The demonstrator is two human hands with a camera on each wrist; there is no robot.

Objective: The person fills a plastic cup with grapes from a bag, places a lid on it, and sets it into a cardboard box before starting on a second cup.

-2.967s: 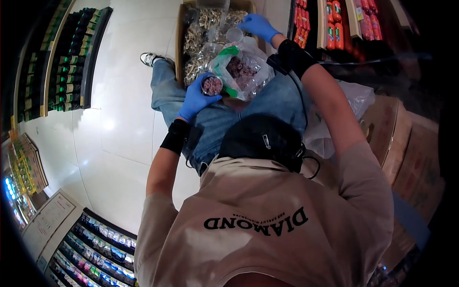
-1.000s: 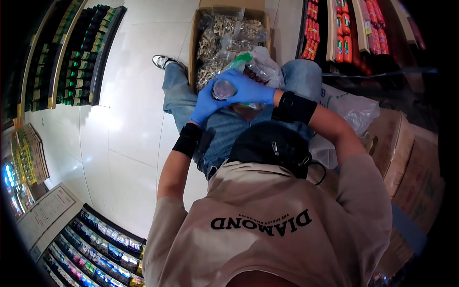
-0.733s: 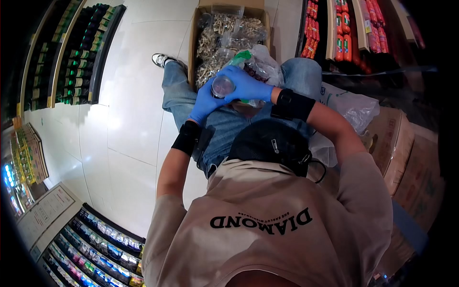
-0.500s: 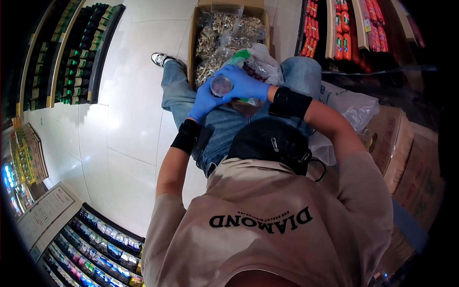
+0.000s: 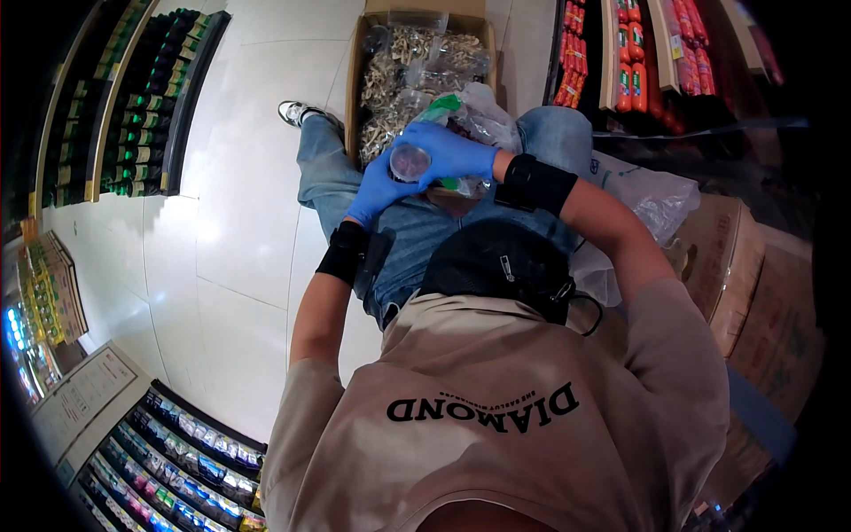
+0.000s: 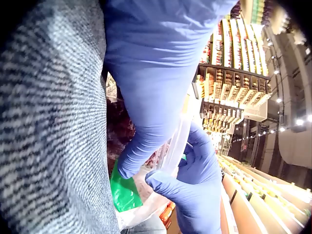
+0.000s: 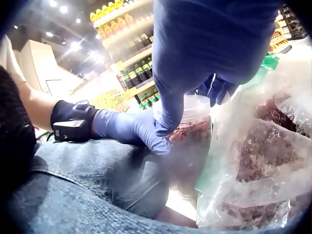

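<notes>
Right hand (image 5: 452, 152), fingers curled round the lid (image 7: 197, 107); left hand (image 5: 381, 191), thumb and fingers clamped on the jar (image 7: 192, 139) just below! It's between both hands, roughly upright, lid up, long axis vertical, beside the plastic bag (image 5: 492, 115).

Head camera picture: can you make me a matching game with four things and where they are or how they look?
1. plastic jar
2. waist bag
3. T-shirt
4. cardboard box

A. beige, printed DIAMOND
B. holds clear packets
C. gripped by the left hand and right hand
D. black, at the waist

Pairs: 1-C, 2-D, 3-A, 4-B
</notes>
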